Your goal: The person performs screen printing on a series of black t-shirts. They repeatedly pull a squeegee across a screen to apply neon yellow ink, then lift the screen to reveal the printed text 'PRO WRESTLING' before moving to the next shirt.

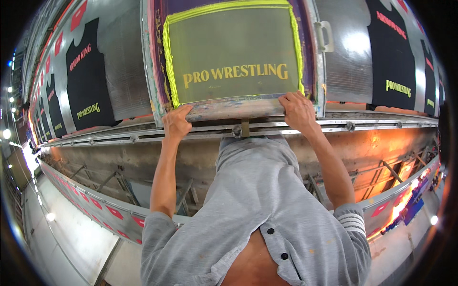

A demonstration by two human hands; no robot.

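Observation:
A screen-printing frame (229, 110) lies in front of me on the long printing table, with a grey-green mesh (229, 45) bordered in bright yellow tape or ink. Yellow lettering shows at the near part of the mesh. My left hand (177, 123) is closed round the left end of the frame's paint-stained near bar. At the bar's right end, my right hand (299, 112) has its fingers curled over the edge. What lies under the frame is hidden.
Black garment pieces (88, 88) with pink and yellow prints lie flat on the grey table to the left, and similar black pieces (392, 52) to the right. A metal rail (381, 125) runs along the near edge. A pale handle (326, 35) sticks out from the frame's right side.

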